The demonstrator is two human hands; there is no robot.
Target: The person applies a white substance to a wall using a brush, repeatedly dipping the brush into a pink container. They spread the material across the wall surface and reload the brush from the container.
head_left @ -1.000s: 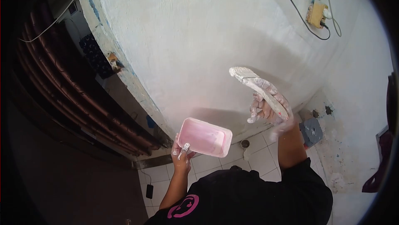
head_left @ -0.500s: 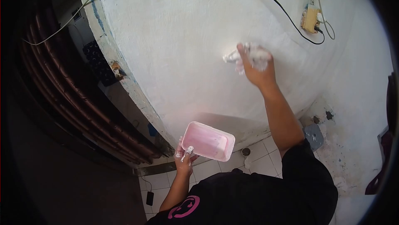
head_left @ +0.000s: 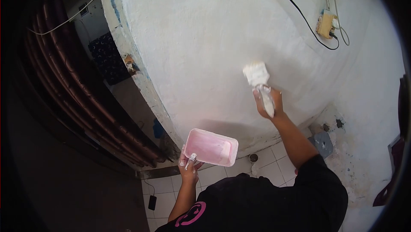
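My right hand (head_left: 269,100) is closed round the handle of a wide paintbrush (head_left: 257,74), whose bristles point up and lie at the white wall (head_left: 192,47). White paint coats the brush and its handle. Lower and to the left, my left hand (head_left: 189,164) grips the near left corner of a pink plastic tub (head_left: 209,146), with the thumb over the rim. A layer of paint whitens the inside of the tub, thickest toward its right end. Paint is smeared on the fingers of both hands.
A yellowish power socket (head_left: 327,24) with a black cable (head_left: 295,5) hangs at upper right. Dark brown curtains (head_left: 81,90) cover the doorway on the left. On the tiled floor (head_left: 269,163) stand a small cup (head_left: 253,158) and a grey object (head_left: 321,143).
My right hand has moved down the wall and turned, so the brush now points up instead of left. My left hand and the tub have barely shifted.
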